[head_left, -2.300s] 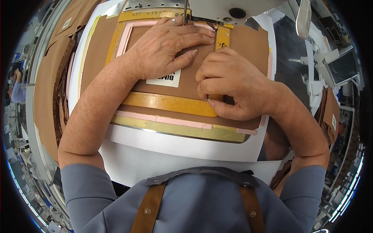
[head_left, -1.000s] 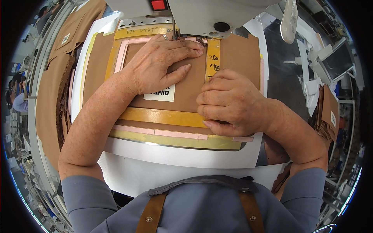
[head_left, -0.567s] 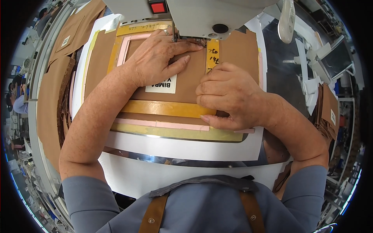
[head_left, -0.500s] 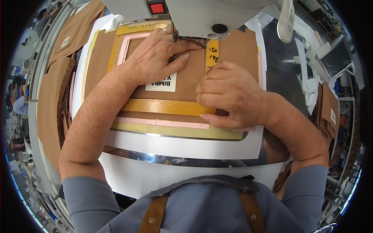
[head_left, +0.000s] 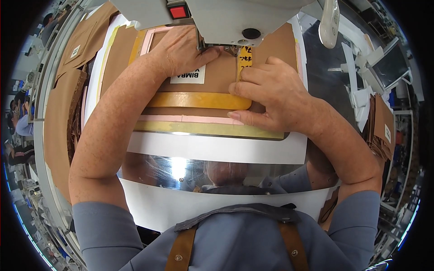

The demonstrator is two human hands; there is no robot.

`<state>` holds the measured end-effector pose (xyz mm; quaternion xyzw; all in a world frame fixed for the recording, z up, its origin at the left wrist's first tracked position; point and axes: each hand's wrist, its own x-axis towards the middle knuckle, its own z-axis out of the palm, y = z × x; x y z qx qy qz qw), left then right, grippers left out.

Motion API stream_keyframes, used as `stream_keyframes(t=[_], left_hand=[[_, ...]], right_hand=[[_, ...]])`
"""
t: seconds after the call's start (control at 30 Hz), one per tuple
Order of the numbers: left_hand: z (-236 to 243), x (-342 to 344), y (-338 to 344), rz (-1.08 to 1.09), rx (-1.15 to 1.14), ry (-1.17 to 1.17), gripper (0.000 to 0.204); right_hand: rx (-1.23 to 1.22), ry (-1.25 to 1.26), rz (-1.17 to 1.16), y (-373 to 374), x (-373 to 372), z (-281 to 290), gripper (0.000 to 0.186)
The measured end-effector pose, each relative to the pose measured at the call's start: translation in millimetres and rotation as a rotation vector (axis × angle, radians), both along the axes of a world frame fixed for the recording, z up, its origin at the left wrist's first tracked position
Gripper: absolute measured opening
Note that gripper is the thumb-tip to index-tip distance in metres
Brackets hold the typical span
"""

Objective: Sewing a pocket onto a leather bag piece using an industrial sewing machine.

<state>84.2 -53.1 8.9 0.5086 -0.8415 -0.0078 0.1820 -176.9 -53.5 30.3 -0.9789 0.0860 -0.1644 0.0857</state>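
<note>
A brown panel (head_left: pixel 217 77) with a white printed label (head_left: pixel 189 76) lies under the grey sewing machine head (head_left: pixel 246 20). A curved yellow strip (head_left: pixel 194 100) crosses its near part, and a marked yellow strip (head_left: pixel 245 55) runs up toward the presser foot (head_left: pixel 233 50). My left hand (head_left: pixel 178 52) rests flat on the panel left of the needle area, thumb stretched out; the machine hides its fingertips. At the strips' corner, my right hand (head_left: pixel 275 97) presses with bent fingers near the marked strip. Its thumb sits apart, by the curved strip's lower edge.
White sheet (head_left: pixel 217 151) and shiny metal bed (head_left: pixel 181 174) lie nearer me. Stacked brown panels (head_left: pixel 63 122) stand at left, more brown pieces (head_left: pixel 379 131) at right. A white lever (head_left: pixel 331 25) hangs at upper right; a red switch (head_left: pixel 178 12) sits on the machine.
The panel, strips and white sheet have slid away from me under the machine, baring more metal bed. My left hand went forward with them; my right hand shifted slightly, its thumb farther from the fingers.
</note>
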Motion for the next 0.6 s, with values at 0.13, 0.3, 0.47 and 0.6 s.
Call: stream_keyframes(t=[0.13,0.3,0.47,0.6], left_hand=[[2.4,-3.0,-7.2,0.077,0.098,-0.108,0.031],[-3.3,-5.2,-15.6,0.153,0.064,-0.111,0.024],[-0.2,-5.7,-37.6,0.218,0.080,-0.072,0.024],[2.3,-10.5,-42.5,0.271,0.094,-0.040,0.024]], right_hand=[[0.010,0.044,-0.067,-0.3,-0.7,-0.8,0.036],[-0.093,0.035,-0.115,-5.3,3.4,-3.6,0.039],[-0.189,0.021,-0.163,-6.8,5.0,-8.2,0.043],[-0.377,-0.051,-0.206,-6.0,4.6,-16.3,0.046]])
